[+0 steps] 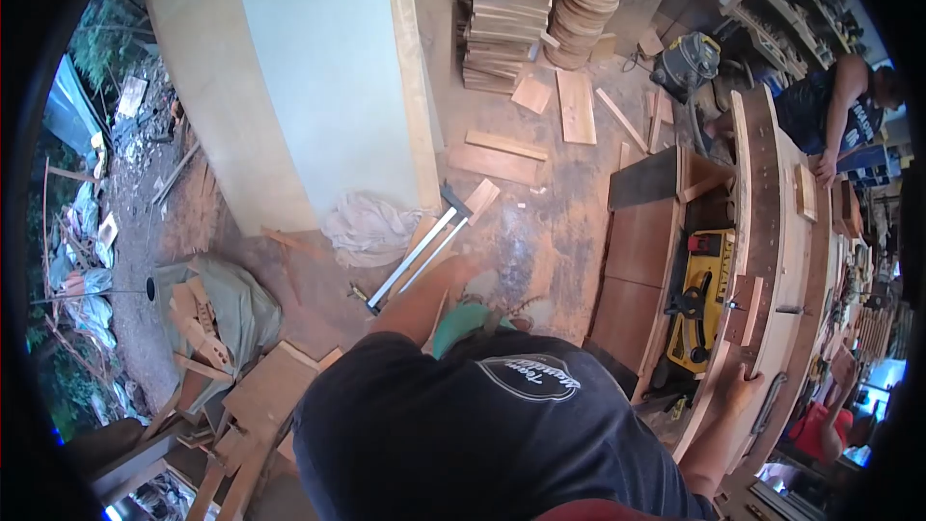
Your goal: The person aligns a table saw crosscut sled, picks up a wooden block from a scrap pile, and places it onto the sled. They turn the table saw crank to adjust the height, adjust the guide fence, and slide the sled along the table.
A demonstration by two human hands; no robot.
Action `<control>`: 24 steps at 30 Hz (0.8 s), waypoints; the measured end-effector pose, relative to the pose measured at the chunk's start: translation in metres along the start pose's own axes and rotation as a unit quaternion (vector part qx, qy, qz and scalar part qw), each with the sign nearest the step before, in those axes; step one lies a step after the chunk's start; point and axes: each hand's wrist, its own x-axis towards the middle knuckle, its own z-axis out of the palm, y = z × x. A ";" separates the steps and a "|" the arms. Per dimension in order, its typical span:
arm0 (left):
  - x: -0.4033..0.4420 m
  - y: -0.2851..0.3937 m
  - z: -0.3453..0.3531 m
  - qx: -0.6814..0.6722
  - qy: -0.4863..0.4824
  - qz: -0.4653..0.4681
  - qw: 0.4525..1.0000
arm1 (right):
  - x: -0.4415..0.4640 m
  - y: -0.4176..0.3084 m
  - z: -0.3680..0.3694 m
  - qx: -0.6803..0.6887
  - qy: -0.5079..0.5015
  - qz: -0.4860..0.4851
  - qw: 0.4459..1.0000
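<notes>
My left hand (pixel 475 282) is a blur at the end of my reaching forearm, above the dusty floor. Its fingers cannot be made out. Close beside it are a green item (pixel 461 328) and a long metal bar clamp (pixel 420 256). At the right, my right hand (pixel 741 392) rests on the long wooden workbench (pixel 772 367), its fingers lying on the wood near the lower end of a small reddish wooden block (pixel 745 311). A dark metal handle (pixel 769 403) sits on the bench beside this hand.
A large board (pixel 318 68) stands upper left beside a crumpled cloth (pixel 367 229). Wood stacks (pixel 511 14), a vacuum (pixel 687 66) and loose planks lie beyond. Under the bench is a yellow tool case (pixel 702 299). One co-worker (pixel 839 111) leans over the bench; another person in red (pixel 820 427) is lower right.
</notes>
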 end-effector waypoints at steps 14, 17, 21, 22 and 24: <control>-0.071 -0.002 -0.040 0.045 -0.011 -0.226 0.973 | -0.009 -0.017 -0.003 -0.026 0.038 0.029 0.999; -0.035 -0.013 -0.025 0.077 -0.060 -0.153 0.983 | 0.009 0.021 0.018 -0.026 0.066 -0.050 0.996; 0.023 0.071 -0.046 0.111 -0.096 -0.122 0.982 | 0.010 0.007 -0.008 0.010 -0.024 -0.042 0.999; 0.032 0.082 -0.045 0.100 -0.101 -0.116 0.983 | 0.008 0.010 -0.009 0.012 -0.033 -0.046 0.998; 0.047 0.102 -0.044 0.097 -0.096 -0.111 0.984 | 0.007 0.012 -0.010 0.022 -0.052 -0.034 0.998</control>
